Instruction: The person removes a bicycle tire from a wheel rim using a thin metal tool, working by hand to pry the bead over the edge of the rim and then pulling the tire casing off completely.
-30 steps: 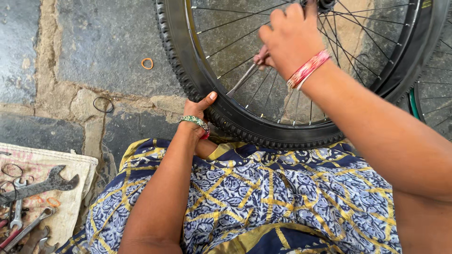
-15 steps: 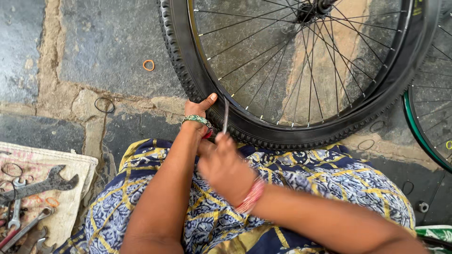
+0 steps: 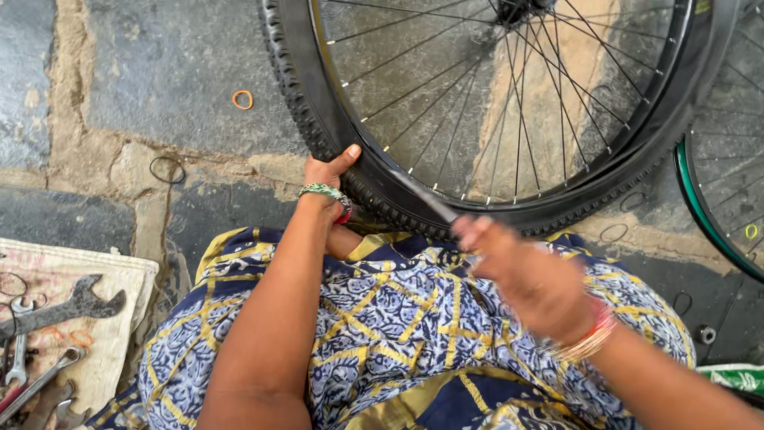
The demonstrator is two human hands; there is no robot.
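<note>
A black bicycle wheel [image 3: 318,119] with knobby tyre and thin spokes stands upright in front of my lap, which is covered by blue and yellow patterned cloth. My left hand [image 3: 328,171] grips the tyre at its lower left edge, thumb on top. My right hand [image 3: 517,275], blurred by motion, is over my right knee and holds a thin metal tool [image 3: 426,199] whose tip points at the tyre's lower rim.
A cloth [image 3: 95,318] at lower left carries several spanners [image 3: 60,306]. Small rubber rings [image 3: 243,99] lie on the stone floor. A second wheel with a green rim [image 3: 716,223] stands at the right edge.
My right hand came down from the spokes with the thin tool, passed by my left hand, and has swung right over my knee. My left hand stayed on the tyre.
</note>
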